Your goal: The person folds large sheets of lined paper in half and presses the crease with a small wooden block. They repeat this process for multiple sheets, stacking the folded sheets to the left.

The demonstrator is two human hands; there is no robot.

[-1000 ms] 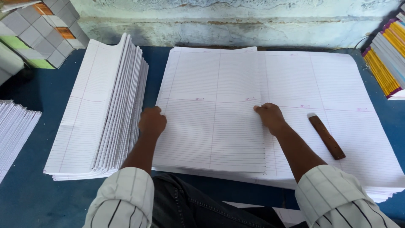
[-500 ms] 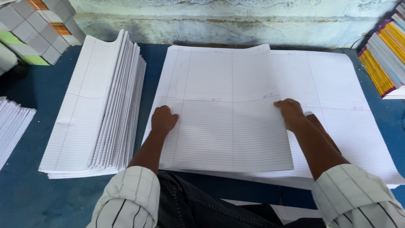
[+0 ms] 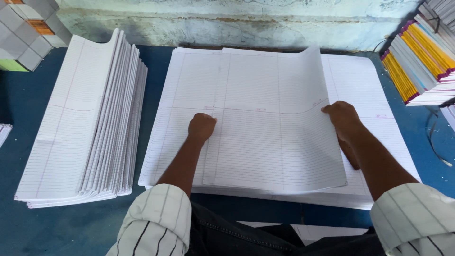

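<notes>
A large stack of ruled white sheets [image 3: 369, 90] lies flat on the blue table [image 3: 156, 61] in front of me. On top of it rests a folded ruled sheet [image 3: 270, 142], its right edge curling upward. My left hand [image 3: 201, 127] is a closed fist pressing down on the left part of this sheet. My right hand [image 3: 342, 117] grips the sheet's raised right edge. A brown wooden strip [image 3: 351, 159] peeks out under my right forearm.
A pile of folded ruled sheets [image 3: 83, 128] stands fanned at the left. Grey bound blocks [image 3: 28, 33] sit at the far left corner. Notebooks with yellow and purple spines [image 3: 422, 57] are stacked at the right. A wall runs along the back.
The top sheet has slid to the right across the stack and its right edge has lifted. My right hand moved right with it and now covers most of the wooden strip.
</notes>
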